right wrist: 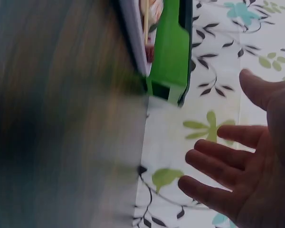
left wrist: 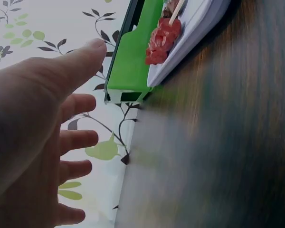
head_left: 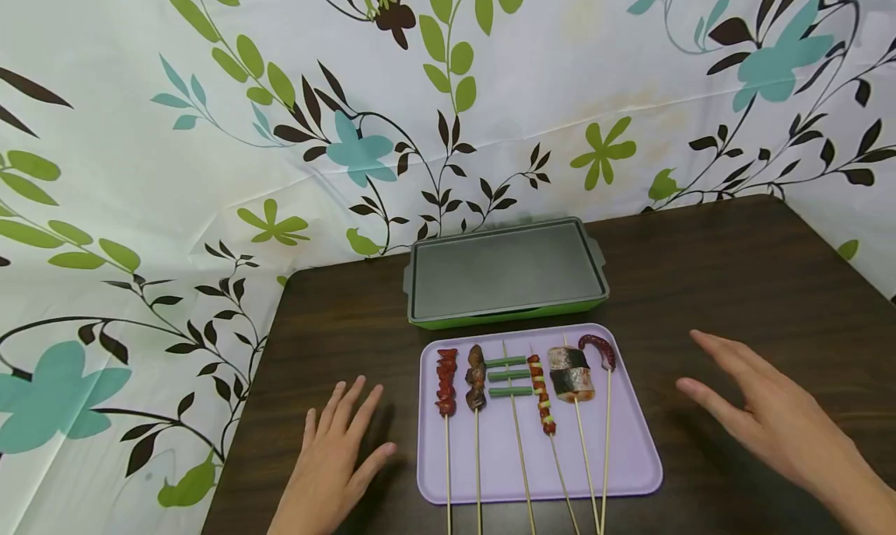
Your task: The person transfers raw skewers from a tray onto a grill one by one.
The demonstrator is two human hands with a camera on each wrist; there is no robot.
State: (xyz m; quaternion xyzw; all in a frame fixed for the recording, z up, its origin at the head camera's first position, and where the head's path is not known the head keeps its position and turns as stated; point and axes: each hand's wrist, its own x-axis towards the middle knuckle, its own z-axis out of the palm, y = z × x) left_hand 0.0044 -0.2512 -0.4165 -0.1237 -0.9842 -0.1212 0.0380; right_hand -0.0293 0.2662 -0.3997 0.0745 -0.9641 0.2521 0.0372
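Six skewers [head_left: 538,389] on a lilac tray [head_left: 638,457], lower center of the frame.
Their sticks overhang the tray's near edge; a green-sided griddle [head_left: 507,269] stands just behind its far edge. The left hand [head_left: 330,461], lower left, and right hand [head_left: 780,422], lower right, have fingers apart, with dark surface [head_left: 728,274] between each and the tray; the surface's back edge meets patterned cloth [head_left: 521,131].

The lilac tray [head_left: 532,480] looks like smooth plastic; at its twelve o'clock sits a matt grey griddle [head_left: 504,270]. Toward six, bare wooden sticks [head_left: 448,465] overhang the wood-grain table [head_left: 700,270].
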